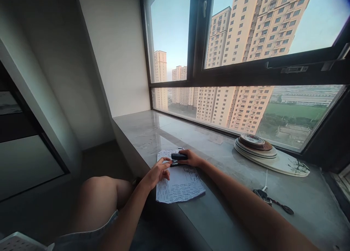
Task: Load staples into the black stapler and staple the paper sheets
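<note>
A black stapler [179,156] is over the sheets of paper [177,189], its upper and lower arms apart and a silvery part showing between them. My right hand [193,158] is wrapped round its rear end from the right. At its front end, my left hand [158,172] has the thumb and forefinger tips closed in on the stapler, while the other fingers curl loosely below. Whether a small staple strip is between those tips is too small to tell. Rows of dark marks cover the paper, which sticks out a little over the near edge of the sill.
A stack of plates and round boards [255,149] stands on the grey stone sill [136,127] by the window. Keys [262,196] with a dark fob lie near my right forearm. My bare knee [100,189] is below the sill's edge. A white perforated object [22,242] is at lower left.
</note>
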{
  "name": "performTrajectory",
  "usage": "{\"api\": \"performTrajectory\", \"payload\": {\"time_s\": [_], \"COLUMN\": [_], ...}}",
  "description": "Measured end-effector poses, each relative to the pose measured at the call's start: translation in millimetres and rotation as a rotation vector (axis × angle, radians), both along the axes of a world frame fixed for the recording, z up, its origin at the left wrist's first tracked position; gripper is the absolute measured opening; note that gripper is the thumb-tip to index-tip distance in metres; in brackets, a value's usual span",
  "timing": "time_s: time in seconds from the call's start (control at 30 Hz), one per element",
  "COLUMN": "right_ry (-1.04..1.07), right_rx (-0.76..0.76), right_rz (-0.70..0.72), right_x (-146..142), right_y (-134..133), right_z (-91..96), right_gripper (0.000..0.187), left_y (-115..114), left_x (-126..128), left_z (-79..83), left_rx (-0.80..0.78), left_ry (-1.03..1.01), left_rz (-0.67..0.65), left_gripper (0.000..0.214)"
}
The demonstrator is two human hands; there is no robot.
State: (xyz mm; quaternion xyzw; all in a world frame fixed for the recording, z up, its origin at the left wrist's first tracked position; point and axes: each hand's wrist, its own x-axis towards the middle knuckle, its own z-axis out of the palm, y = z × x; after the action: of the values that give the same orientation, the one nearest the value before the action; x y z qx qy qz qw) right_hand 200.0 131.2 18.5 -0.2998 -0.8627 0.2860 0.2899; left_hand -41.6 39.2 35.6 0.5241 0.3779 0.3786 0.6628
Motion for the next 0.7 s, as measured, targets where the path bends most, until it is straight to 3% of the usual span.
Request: {"api": "performTrajectory", "payload": {"time_s": [0.17, 0.3, 0.4, 0.47, 0.53, 0.63, 0.7], "right_ry": [-0.091, -0.224, -0.171, -0.074, -0.001, 0.044, 0.04], "right_rx": [-0.084, -0.266, -0.469, -0.521, -0.4, -0.037, 0.12], "right_rz": [0.118, 0.228, 0.16, 0.054, -0.09, -0.34, -0.381], "right_x": [10, 39, 63, 72, 71, 57, 46], "right_y": [0, 0, 2, 6, 14, 30, 40], "right_z": [16.6, 34.3, 32.7, 23.0, 9.9, -7.8, -16.2], "right_gripper": [0.039, 0.048, 0.059, 0.066, 0.067, 0.052, 0.043], "left_y": [6, 14, 21, 28, 34, 40, 41], "left_x": [-1, -4, -9, -12, -15, -17, -18], "left_z": [-2.5, -12.0, -20.9, -27.0, -32.3, -37.4, -39.0], "left_rx": [0.073, 0.091, 0.108, 0.14, 0.181, 0.201, 0.204], "left_ry": [0.123, 0.101, 0.106, 0.118, 0.135, 0.169, 0.18], "left_rz": [0.128, 0.164, 0.224, 0.272, 0.332, 0.407, 0.426], "left_gripper": [0.037, 0.031, 0.03, 0.029, 0.027, 0.023, 0.021]}}
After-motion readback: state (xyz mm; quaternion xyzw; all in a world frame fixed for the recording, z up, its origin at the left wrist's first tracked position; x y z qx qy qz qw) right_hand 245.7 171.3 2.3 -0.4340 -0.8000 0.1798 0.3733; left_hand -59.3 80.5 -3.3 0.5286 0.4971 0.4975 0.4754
